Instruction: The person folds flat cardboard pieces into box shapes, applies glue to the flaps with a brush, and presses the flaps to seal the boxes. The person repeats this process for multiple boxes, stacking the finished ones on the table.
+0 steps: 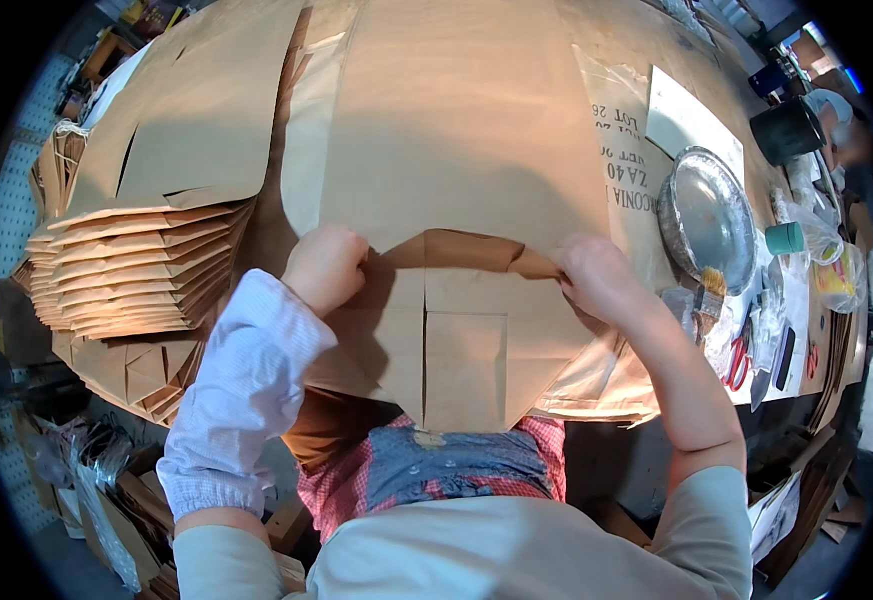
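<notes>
A large brown paper bag (pixel 466 120) lies flat in front of me, its folded end towards my body. My left hand (pixel 326 268) pinches the left corner of the opened fold. On the other side, my right hand (pixel 601 278) grips the right corner of the same fold. Between them the mouth of the fold gapes a little, showing a darker inner strip. Below it hangs a flap (pixel 464 350) with a pasted rectangular patch, reaching over the table's near edge. My fingertips are partly hidden behind the paper.
To the left is a stack of folded brown paper bags (pixel 141 265). On the right stand a round metal basin (pixel 711 215), a brush (pixel 709 292), red-handled scissors (pixel 737 362), a green-capped container (pixel 784 238) and a black bucket (pixel 786 130). Another person (pixel 841 125) is at the far right.
</notes>
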Motion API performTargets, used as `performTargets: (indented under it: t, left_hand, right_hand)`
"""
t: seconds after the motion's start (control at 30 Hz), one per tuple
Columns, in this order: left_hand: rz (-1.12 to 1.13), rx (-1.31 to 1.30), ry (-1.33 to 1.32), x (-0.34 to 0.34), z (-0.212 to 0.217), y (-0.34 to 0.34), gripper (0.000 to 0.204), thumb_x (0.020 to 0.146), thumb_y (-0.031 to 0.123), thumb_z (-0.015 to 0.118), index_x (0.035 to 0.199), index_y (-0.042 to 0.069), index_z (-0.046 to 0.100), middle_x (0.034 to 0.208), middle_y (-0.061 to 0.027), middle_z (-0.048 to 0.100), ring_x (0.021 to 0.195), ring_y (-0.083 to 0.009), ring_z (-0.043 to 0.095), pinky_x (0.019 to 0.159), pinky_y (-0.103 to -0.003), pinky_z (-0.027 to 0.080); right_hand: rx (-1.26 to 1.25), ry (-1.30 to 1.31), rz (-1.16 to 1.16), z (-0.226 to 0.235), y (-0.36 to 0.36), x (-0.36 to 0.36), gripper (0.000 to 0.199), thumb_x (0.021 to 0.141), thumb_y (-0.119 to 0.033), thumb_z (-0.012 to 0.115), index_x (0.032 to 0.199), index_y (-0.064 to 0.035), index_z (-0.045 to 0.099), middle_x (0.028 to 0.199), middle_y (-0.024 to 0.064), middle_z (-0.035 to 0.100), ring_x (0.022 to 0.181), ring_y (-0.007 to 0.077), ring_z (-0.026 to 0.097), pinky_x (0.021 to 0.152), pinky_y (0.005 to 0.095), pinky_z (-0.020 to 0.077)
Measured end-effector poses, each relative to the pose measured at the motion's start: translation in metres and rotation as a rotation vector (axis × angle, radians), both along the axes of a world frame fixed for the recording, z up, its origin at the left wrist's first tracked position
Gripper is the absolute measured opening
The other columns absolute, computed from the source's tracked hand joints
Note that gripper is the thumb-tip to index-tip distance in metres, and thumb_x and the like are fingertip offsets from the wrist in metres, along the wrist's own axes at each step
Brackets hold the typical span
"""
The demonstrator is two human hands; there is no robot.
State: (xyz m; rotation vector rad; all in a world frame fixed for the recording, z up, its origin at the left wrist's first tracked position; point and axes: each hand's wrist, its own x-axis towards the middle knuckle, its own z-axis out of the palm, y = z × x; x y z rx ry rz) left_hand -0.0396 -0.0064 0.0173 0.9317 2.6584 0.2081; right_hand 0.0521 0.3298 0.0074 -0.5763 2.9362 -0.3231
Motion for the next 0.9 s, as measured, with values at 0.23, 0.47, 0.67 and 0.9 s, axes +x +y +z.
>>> performTargets:
  t: [0.23, 0.47, 0.67, 0.9]
  left_hand:
    - [-0.043, -0.359, 0.258, 0.056, 0.010, 0.029, 0.027, 0.076, 0.009, 0.057, 0.100, 0.000, 0.066, 0.101, -0.0196, 0.065, 0.103, -0.0348, 0.060, 0.090, -0.043, 0.047]
    - [-0.079, 0.290, 0.023, 0.101, -0.031, 0.047, 0.089, 0.072, 0.035, 0.066, 0.137, -0.014, 0.030, 0.141, -0.0340, 0.033, 0.135, -0.0467, 0.027, 0.114, -0.049, 0.020]
    - [0.052, 0.158, 0.172, 0.093, -0.029, -0.006, 0.099, 0.075, 0.046, 0.067, 0.141, -0.013, 0.022, 0.145, -0.0346, 0.025, 0.138, -0.0462, 0.022, 0.115, -0.049, 0.018]
    - [0.250, 0.574, -0.163, 0.055, -0.008, 0.010, 0.066, 0.078, 0.017, 0.072, 0.134, -0.003, 0.042, 0.126, -0.0223, 0.054, 0.119, -0.0345, 0.052, 0.101, -0.038, 0.041]
  right_hand:
    - [0.236, 0.200, 0.087, 0.014, -0.032, 0.033, 0.031, 0.071, -0.008, 0.062, 0.101, -0.0005, 0.060, 0.094, 0.0109, 0.062, 0.092, 0.0307, 0.059, 0.078, 0.0402, 0.0487]
    - [-0.218, 0.002, 0.001, -0.022, -0.097, 0.053, 0.085, 0.081, -0.040, 0.063, 0.142, 0.0071, 0.027, 0.148, 0.0245, 0.028, 0.140, 0.0351, 0.025, 0.116, 0.0433, 0.0206]
    - [-0.126, 0.128, -0.226, -0.022, -0.056, 0.076, 0.089, 0.080, -0.042, 0.067, 0.143, 0.0053, 0.025, 0.149, 0.0220, 0.029, 0.140, 0.0340, 0.027, 0.115, 0.0413, 0.0225]
    - [-0.971, -0.109, -0.525, -0.034, -0.023, 0.033, 0.023, 0.082, 0.001, 0.062, 0.105, -0.0006, 0.062, 0.103, 0.0101, 0.060, 0.095, 0.0208, 0.058, 0.083, 0.0307, 0.0468]
